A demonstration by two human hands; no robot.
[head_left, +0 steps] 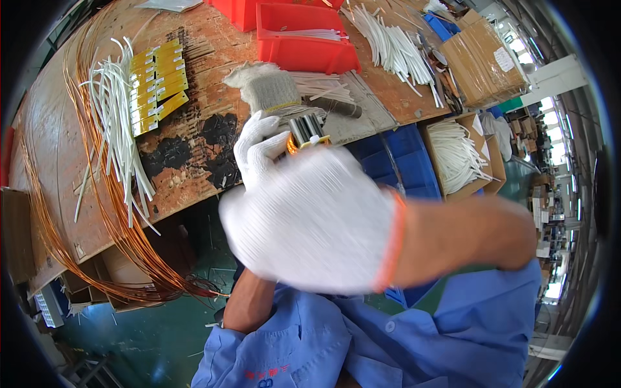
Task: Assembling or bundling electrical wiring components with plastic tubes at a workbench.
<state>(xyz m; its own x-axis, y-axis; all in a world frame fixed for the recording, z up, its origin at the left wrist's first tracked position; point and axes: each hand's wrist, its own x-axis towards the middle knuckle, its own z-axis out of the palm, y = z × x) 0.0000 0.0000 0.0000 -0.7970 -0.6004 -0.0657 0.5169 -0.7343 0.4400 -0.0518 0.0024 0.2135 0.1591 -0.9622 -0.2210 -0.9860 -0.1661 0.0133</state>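
Both my hands wear white knitted gloves. My left hand [262, 145], at the table's front edge, has bent fingers around a small copper-wound core [304, 132] with dark grey bars and a yellowish edge. Part of that piece and of the left hand is covered by my right hand [307, 223], which passes in front, large and smeared by motion. The right fingers are hidden, so whether they grip anything does not show. Just beyond the core lies a roll of greyish cloth [273, 90] on the worktop.
On the worn wooden table [213, 48] lie white sleeves [113, 97], yellow film pieces [158, 84] and long copper wires [123, 242] hanging over the edge. Red bins [304, 48] stand at the back. Right are a blue crate [388, 161], a box of white tubes [456, 158] and a carton [482, 61].
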